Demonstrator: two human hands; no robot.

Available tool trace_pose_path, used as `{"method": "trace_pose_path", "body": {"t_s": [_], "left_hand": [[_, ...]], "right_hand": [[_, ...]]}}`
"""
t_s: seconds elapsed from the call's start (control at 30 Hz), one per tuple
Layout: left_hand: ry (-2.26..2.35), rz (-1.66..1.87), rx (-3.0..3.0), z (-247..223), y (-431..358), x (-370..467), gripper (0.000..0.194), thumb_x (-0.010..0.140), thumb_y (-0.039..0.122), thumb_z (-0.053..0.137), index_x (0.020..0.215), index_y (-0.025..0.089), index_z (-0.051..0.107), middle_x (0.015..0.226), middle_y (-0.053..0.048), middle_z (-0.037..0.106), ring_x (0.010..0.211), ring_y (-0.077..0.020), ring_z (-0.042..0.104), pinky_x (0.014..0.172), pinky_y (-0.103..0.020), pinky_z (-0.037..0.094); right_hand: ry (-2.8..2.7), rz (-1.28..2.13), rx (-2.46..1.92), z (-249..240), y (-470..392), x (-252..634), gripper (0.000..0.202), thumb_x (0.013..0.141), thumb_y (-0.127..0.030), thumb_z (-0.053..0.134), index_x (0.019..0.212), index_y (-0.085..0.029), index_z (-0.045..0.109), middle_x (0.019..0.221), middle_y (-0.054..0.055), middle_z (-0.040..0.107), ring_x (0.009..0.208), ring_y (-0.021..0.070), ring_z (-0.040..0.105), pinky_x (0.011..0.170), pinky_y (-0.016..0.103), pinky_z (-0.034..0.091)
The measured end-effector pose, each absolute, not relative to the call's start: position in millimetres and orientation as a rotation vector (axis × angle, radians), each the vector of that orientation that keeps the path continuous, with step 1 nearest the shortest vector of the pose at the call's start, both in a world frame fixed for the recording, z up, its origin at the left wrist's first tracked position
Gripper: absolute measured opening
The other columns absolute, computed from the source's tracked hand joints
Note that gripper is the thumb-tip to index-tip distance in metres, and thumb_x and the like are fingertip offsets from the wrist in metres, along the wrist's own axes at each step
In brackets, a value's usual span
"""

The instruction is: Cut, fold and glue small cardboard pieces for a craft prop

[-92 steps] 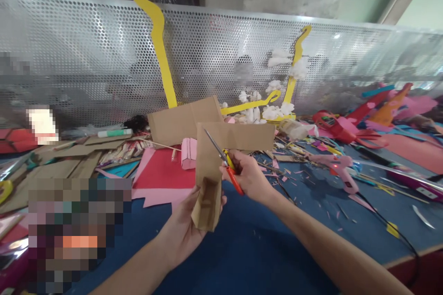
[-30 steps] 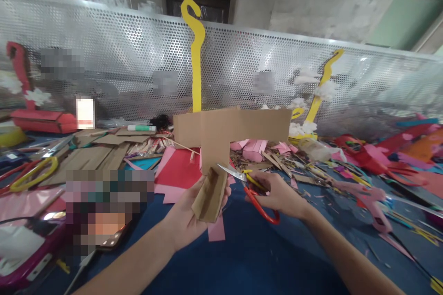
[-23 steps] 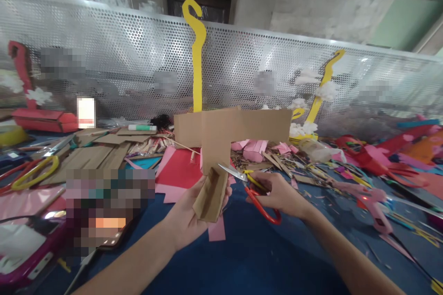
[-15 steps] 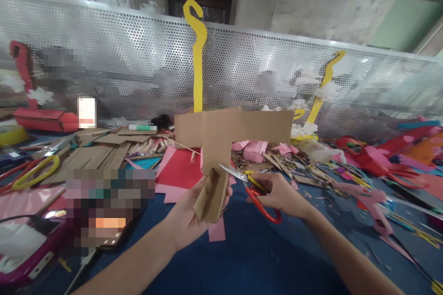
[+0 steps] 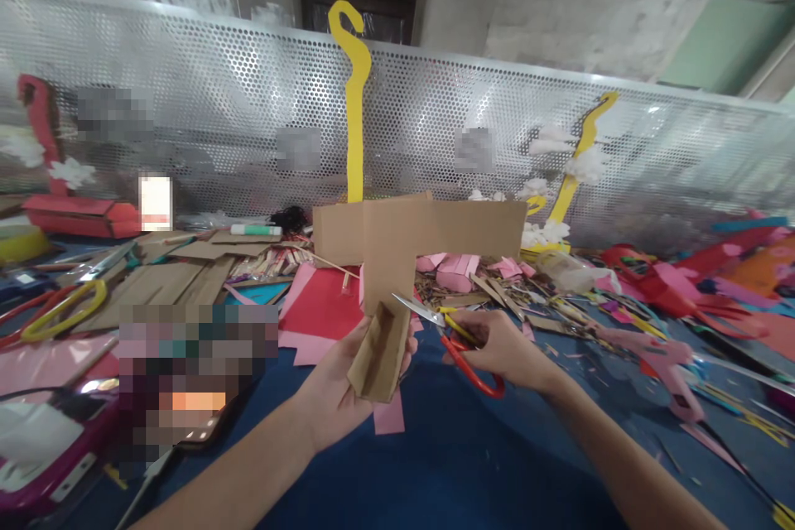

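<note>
My left hand (image 5: pixel 348 381) grips a T-shaped cardboard piece (image 5: pixel 390 252) from below, around its folded, trough-like lower end. Scissors with red and yellow handles (image 5: pixel 472 368) are held in my right hand (image 5: pixel 506 352); their blades point left and their tip is at the cardboard's right edge, just above the fold. A yellow hooked strip (image 5: pixel 354 116) stands upright behind the cardboard. Beneath and behind the left hand lie red paper (image 5: pixel 323 304) and pink paper (image 5: pixel 389 416).
A pink glue gun (image 5: pixel 674 368) lies at the right. On the left are a phone (image 5: pixel 211 422), a purple power strip (image 5: pixel 68 464), flat cardboard (image 5: pixel 161 290) and other scissors (image 5: pixel 65 310). A perforated metal panel (image 5: pixel 422 108) runs behind.
</note>
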State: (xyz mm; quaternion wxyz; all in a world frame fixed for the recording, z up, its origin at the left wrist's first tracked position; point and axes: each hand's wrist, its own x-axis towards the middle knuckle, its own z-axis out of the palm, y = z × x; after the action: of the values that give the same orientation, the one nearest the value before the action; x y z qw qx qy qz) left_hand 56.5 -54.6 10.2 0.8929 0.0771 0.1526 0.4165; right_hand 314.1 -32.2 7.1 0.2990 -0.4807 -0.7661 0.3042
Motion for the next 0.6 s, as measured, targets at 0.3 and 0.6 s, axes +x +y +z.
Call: {"method": "trace_pose_path", "body": {"t_s": [0.3, 0.6], "left_hand": [[0.340, 0.877, 0.191, 12.0, -55.1, 57.6, 0.036, 0.106, 0.028, 0.043, 0.113, 0.000, 0.066, 0.099, -0.018, 0.075, 0.086, -0.0238, 0.075, 0.081, -0.029, 0.062], [0.274, 0.870, 0.228, 7.4, -54.2, 57.0, 0.031, 0.103, 0.023, 0.050, 0.117, -0.001, 0.065, 0.101, -0.018, 0.075, 0.088, -0.0234, 0.075, 0.083, -0.030, 0.062]], "right_hand": [[-2.013, 0.793, -1.266, 8.0, -33.3, 312.4, 0.035, 0.075, -0.049, 0.078, 0.067, -0.020, 0.059, 0.065, -0.003, 0.049, 0.062, 0.0139, 0.045, 0.056, 0.027, 0.040], [-2.013, 0.810, -1.278, 7.2, -32.6, 311.9, 0.035, 0.078, -0.046, 0.076, 0.068, -0.020, 0.056, 0.066, -0.005, 0.043, 0.062, 0.0121, 0.040, 0.057, 0.026, 0.036]]}}
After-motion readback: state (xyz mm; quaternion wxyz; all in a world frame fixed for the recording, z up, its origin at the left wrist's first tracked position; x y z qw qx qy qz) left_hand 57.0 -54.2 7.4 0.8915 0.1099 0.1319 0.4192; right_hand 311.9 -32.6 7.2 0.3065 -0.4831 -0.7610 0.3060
